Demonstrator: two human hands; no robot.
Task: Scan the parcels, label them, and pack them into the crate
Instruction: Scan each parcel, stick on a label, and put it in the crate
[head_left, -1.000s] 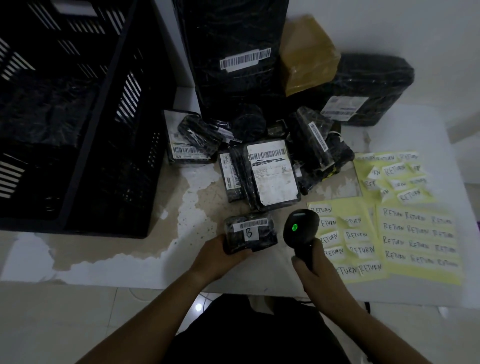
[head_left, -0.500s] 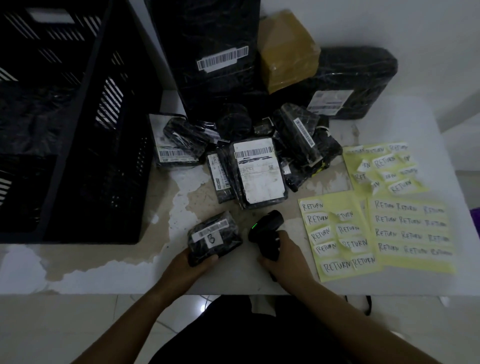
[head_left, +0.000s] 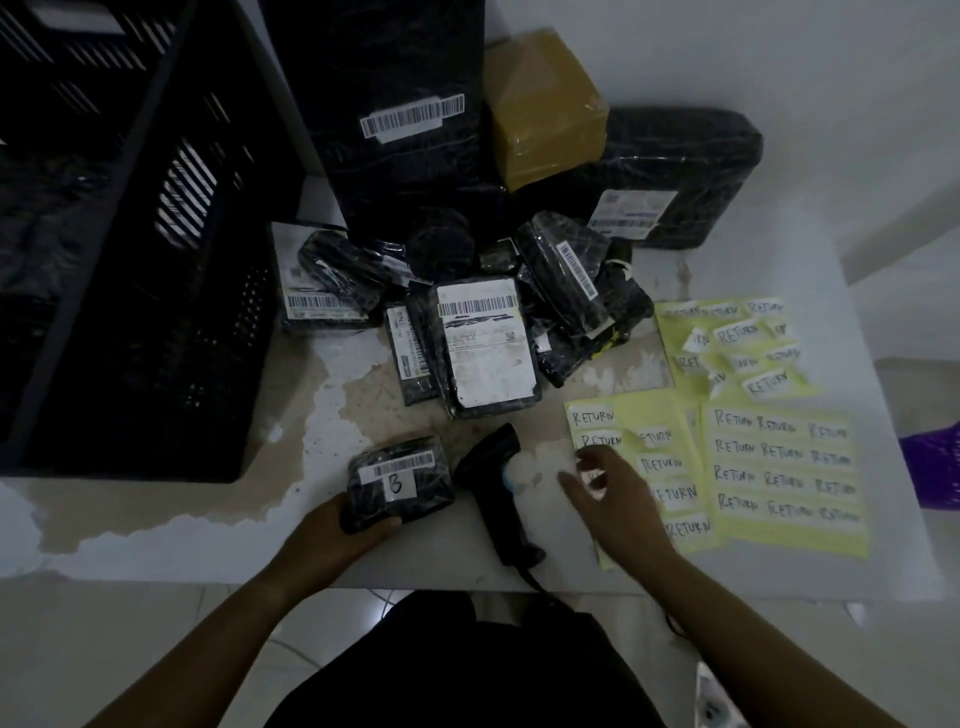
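Note:
My left hand (head_left: 340, 535) grips a small black wrapped parcel (head_left: 400, 483) by its near edge; its white labels show a barcode and a "B". The black barcode scanner (head_left: 493, 499) lies on the table just right of that parcel, with no hand on it. My right hand (head_left: 613, 493) hovers with relaxed fingers over the near yellow sheet of "RETURN" stickers (head_left: 649, 462). A black slatted crate (head_left: 130, 249) stands at the left. A heap of black wrapped parcels (head_left: 483, 343) with barcode labels lies in the middle.
Two more yellow sticker sheets (head_left: 784, 473) lie to the right. A tall black parcel (head_left: 395, 114), a brown box (head_left: 545, 109) and a wide black parcel (head_left: 675, 171) stand at the back. The table's near edge (head_left: 208, 571) runs close to my body. Something purple (head_left: 935, 462) shows at the far right.
My right hand has laid the scanner down on the table and moved right over the sticker sheet. My left hand keeps hold of the "B" parcel.

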